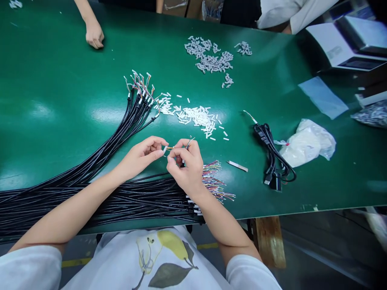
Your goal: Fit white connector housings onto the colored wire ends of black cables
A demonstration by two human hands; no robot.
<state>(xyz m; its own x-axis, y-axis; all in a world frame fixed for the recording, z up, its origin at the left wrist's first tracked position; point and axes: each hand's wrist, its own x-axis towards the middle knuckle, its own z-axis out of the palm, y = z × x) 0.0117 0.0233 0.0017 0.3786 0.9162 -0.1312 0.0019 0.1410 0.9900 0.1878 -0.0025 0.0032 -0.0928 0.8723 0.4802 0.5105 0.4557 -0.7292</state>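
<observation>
Between thumb and fingers, my left hand [145, 152] pinches a small white connector housing [165, 149]. My right hand [188, 163] is closed on thin coloured wires [171, 148] that run to the housing; a few wire ends stick up above its fingers. Under both hands lies a thick bundle of black cables [145, 197], whose bare coloured wire ends [214, 181] fan out right of my right wrist. Farther left, another bunch of black cables [111, 137] ends in white connectors [140, 82]. Loose white housings [198, 116] are scattered just beyond my hands.
Grey small parts [213, 60] lie in piles farther back. To the right are a pen-like tool [238, 166], a coiled black cable [267, 149], a white plastic bag [308, 143] and a blue sheet [323, 96]. Another person's hand [94, 35] rests across the green table [54, 72].
</observation>
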